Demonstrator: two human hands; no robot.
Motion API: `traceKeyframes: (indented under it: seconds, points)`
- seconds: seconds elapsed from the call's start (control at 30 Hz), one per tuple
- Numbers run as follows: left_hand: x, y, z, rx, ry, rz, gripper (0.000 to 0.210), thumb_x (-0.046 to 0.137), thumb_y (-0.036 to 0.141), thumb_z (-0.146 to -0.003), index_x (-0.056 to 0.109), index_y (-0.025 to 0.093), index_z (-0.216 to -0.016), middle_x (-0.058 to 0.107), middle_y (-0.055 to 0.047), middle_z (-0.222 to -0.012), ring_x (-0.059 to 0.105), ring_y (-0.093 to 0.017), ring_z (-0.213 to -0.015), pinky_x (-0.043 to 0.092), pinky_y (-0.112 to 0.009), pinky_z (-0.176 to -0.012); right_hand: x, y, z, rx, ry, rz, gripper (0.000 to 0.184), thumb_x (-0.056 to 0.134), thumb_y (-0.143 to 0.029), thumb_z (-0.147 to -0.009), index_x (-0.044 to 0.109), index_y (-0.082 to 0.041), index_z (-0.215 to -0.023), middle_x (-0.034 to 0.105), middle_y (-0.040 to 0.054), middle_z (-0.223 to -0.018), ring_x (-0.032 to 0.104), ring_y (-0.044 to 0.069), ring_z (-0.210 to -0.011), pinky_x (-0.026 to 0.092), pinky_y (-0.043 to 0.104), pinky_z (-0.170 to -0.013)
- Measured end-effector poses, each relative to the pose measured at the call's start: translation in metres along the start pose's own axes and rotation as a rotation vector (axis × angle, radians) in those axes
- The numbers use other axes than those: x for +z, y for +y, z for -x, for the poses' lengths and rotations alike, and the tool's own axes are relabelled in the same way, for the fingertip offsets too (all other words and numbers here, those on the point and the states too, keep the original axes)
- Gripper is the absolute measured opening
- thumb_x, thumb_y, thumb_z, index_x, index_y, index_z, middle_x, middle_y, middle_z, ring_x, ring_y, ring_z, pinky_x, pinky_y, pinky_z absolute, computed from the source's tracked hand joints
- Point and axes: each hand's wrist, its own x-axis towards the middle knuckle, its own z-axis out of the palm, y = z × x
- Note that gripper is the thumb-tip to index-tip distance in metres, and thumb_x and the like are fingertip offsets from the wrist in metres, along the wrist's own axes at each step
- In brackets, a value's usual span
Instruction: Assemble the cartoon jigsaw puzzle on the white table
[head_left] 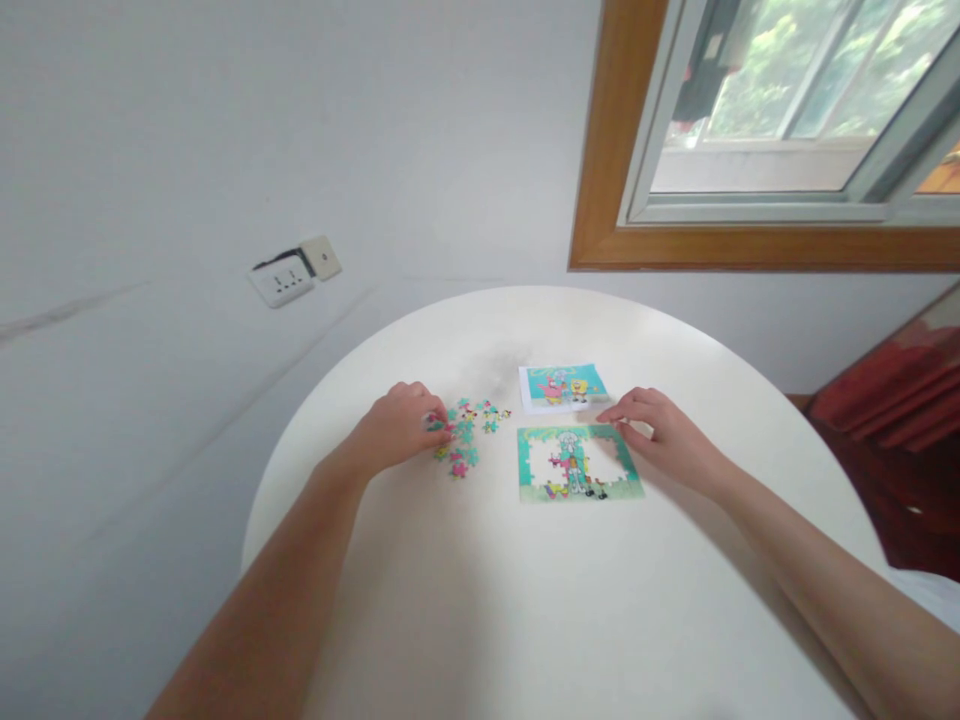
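A partly assembled jigsaw puzzle (574, 490) lies flat on the table, its border and middle column joined, with white gaps on both sides of the centre figure. Just beyond it is a printed cartoon picture (566, 388). My right hand (651, 430) rests at the puzzle's upper right corner, thumb and forefinger apart, nothing visible between them. To the left, several loose puzzle pieces (466, 432) are scattered in teal, pink and yellow. My left hand (401, 425) reaches into their left side, fingers curled and closed around a puzzle piece (449, 430), partly hidden by the fingertips.
The round white table (480, 580) stands close to a white wall. A socket (283, 281) and a switch plate (322, 257) are on that wall. At the upper right is a wood-framed window (772, 245). Red fabric (892, 390) shows beyond the table's right edge.
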Motion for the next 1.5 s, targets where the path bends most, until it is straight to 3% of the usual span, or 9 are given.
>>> traceKeyframes:
  seconds: [0.23, 0.63, 0.77, 0.97, 1.13, 1.5]
  points:
    - [0.006, 0.002, -0.001, -0.015, -0.026, 0.004, 0.019, 0.062, 0.037, -0.075, 0.07, 0.023, -0.083, 0.066, -0.006, -0.089, 0.057, -0.025, -0.089, 0.044, -0.035, -0.082, 0.001, 0.001, 0.0, 0.002, -0.006, 0.006, 0.027, 0.047, -0.016, -0.085, 0.071, -0.022, -0.098, 0.066, 0.0075, -0.092, 0.057, 0.022, -0.088, 0.044, 0.038, -0.081]
    - [0.005, 0.009, -0.001, 0.051, -0.019, 0.102, 0.017, 0.056, 0.031, -0.075, 0.069, 0.021, -0.082, 0.066, -0.005, -0.087, 0.057, -0.023, -0.089, 0.043, -0.035, -0.084, 0.002, -0.001, -0.001, -0.002, -0.016, 0.0, 0.027, 0.047, -0.014, -0.085, 0.071, -0.021, -0.097, 0.066, 0.0076, -0.09, 0.057, 0.022, -0.088, 0.044, 0.037, -0.081]
    - [0.008, 0.014, -0.006, 0.084, 0.063, 0.129, 0.02, 0.052, 0.033, -0.081, 0.067, 0.021, -0.087, 0.064, -0.006, -0.09, 0.055, -0.022, -0.089, 0.042, -0.036, -0.086, 0.002, 0.0, -0.002, -0.006, -0.022, -0.003, 0.027, 0.047, -0.015, -0.085, 0.071, -0.021, -0.096, 0.066, 0.0076, -0.09, 0.057, 0.022, -0.087, 0.044, 0.037, -0.081]
    - [0.031, 0.026, -0.024, -0.018, 0.324, 0.047, 0.022, 0.055, 0.032, -0.084, 0.067, 0.021, -0.099, 0.06, -0.008, -0.1, 0.051, -0.025, -0.1, 0.039, -0.041, -0.093, 0.005, 0.0, -0.001, 0.0, -0.04, -0.007, 0.028, 0.047, -0.015, -0.086, 0.071, -0.022, -0.097, 0.066, 0.0073, -0.09, 0.056, 0.022, -0.089, 0.043, 0.038, -0.082]
    - [0.045, 0.03, -0.032, -0.073, 0.334, 0.045, 0.02, 0.057, 0.034, -0.084, 0.068, 0.021, -0.093, 0.059, -0.008, -0.098, 0.051, -0.026, -0.098, 0.04, -0.043, -0.093, 0.005, -0.003, -0.001, -0.007, -0.039, -0.012, 0.028, 0.047, -0.014, -0.085, 0.071, -0.022, -0.097, 0.066, 0.0068, -0.089, 0.056, 0.021, -0.088, 0.043, 0.037, -0.081]
    - [0.046, 0.034, -0.032, -0.115, 0.332, 0.042, 0.018, 0.056, 0.033, -0.083, 0.068, 0.02, -0.088, 0.058, -0.008, -0.095, 0.05, -0.026, -0.098, 0.041, -0.042, -0.091, 0.007, -0.004, 0.0, 0.01, -0.032, -0.016, 0.027, 0.049, -0.013, -0.085, 0.071, -0.021, -0.098, 0.066, 0.0065, -0.092, 0.055, 0.021, -0.089, 0.042, 0.036, -0.083]
